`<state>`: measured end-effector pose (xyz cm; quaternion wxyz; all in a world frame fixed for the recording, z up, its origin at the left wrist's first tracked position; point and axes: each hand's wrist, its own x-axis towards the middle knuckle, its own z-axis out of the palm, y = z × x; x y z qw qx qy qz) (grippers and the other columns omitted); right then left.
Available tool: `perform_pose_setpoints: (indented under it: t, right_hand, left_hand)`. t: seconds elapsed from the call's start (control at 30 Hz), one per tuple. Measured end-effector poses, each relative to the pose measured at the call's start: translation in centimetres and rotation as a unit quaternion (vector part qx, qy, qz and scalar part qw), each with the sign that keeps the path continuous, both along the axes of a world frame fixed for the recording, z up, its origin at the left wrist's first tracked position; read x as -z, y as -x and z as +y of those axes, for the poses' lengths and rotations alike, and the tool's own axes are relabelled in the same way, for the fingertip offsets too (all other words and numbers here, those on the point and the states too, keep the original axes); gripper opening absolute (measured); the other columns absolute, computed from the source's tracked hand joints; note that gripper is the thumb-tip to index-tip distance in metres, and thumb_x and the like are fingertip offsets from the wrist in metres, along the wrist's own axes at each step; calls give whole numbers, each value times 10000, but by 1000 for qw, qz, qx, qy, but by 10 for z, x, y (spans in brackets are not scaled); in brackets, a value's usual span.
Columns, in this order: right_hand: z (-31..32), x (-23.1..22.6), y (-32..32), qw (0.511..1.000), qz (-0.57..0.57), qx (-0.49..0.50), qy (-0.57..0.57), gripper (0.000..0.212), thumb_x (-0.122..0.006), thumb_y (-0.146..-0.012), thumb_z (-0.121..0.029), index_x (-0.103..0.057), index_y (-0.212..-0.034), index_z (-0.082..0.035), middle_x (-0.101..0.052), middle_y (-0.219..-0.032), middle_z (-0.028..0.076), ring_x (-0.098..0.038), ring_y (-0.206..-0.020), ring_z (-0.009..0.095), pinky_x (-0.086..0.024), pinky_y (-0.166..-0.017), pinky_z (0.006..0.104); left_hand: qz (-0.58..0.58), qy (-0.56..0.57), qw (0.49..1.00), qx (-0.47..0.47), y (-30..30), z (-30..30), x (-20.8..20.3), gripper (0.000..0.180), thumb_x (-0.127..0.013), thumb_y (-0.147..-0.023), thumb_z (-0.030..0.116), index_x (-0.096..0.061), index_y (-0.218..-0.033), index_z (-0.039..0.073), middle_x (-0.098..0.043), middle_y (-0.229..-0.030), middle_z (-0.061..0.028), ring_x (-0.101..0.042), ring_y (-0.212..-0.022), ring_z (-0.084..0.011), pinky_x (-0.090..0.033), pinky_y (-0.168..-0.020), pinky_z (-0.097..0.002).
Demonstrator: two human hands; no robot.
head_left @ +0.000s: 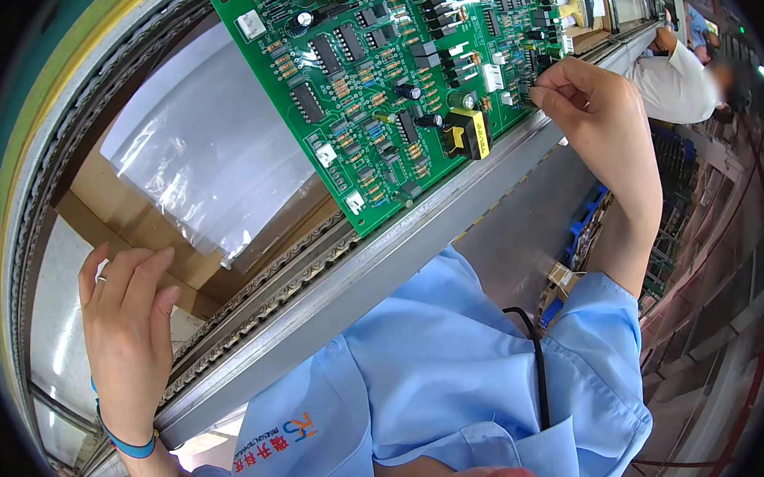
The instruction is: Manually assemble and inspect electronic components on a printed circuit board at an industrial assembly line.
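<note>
A large green circuit board [379,214], crowded with resistors, chips and capacitors, lies across the rails of a conveyor. Near its front edge sits a black-and-yellow transformer [467,134]. My right hand [597,107] is over the board's right part, thumb and fingertips pinched together at the components by the front edge. What they grip, if anything, is too small to make out. My left hand [129,328] hovers by the conveyor, left of the board and apart from it. Its fingers are loosely curved and spread, with nothing in them. A blue wristband [132,444] circles the left wrist.
The front metal rail [315,291] with its chain runs between my body and the board. Below the rails are a cardboard box [103,190] and a clear plastic bag [211,153]. A co-worker [679,85] is at the far right, near blue-edged racks [587,222].
</note>
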<state>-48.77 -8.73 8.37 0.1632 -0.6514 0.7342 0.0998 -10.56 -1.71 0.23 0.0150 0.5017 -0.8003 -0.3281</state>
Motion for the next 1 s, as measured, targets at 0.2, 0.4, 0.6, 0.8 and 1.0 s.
perform_pose_setpoints:
  t: [0.2, 0.4, 0.6, 0.8, 1.0]
  right_hand:
    - [-4, 0, -2, 1000, 20, -13, -7, 117, -688, -812, -139, -686, -844, -27, -660, -680, 119, -636, -606, 261, -476, -579, 349]
    - [-6, -1, -1, 999, 39, -29, -11, 109, -686, -810, -133, -690, -847, -31, -666, -689, 124, -643, -617, 278, -482, -586, 363]
    - [-4, 2, 0, 999, 20, -35, -8, 95, -685, -801, -115, -679, -823, -24, -661, -687, 136, -647, -629, 296, -482, -588, 375]
    - [-2, 7, 1, 990, 70, -106, 54, 133, -706, -800, -125, -650, -782, -5, -637, -666, 151, -626, -626, 330, -473, -582, 396]
    - [-15, 0, 25, 992, -102, 56, -38, 194, -727, -834, -149, -630, -766, 4, -554, -566, 84, -508, -501, 165, -397, -506, 329]
  left_hand:
    - [-15, 23, 1000, 11, -2, 0, -1, 207, -627, -826, 33, -642, -1030, 2, -594, -947, -140, -588, -873, -307, -402, -1014, -493]
    - [-21, 23, 999, 20, 1, -1, 2, 211, -622, -834, 33, -640, -1042, 2, -589, -950, -139, -585, -876, -305, -395, -1024, -491]
    - [-22, 29, 999, 20, 0, 0, 1, 213, -624, -836, 38, -639, -1046, 2, -593, -961, -139, -590, -896, -308, -389, -1033, -493]
    - [-35, 37, 999, 17, -4, 4, -3, 212, -626, -834, 36, -640, -1042, -2, -601, -961, -142, -597, -906, -304, -389, -1037, -493]
    - [-20, 54, 998, 16, -1, -2, 1, 216, -628, -822, 21, -638, -1035, -11, -608, -951, -146, -595, -901, -309, -389, -1036, -492]
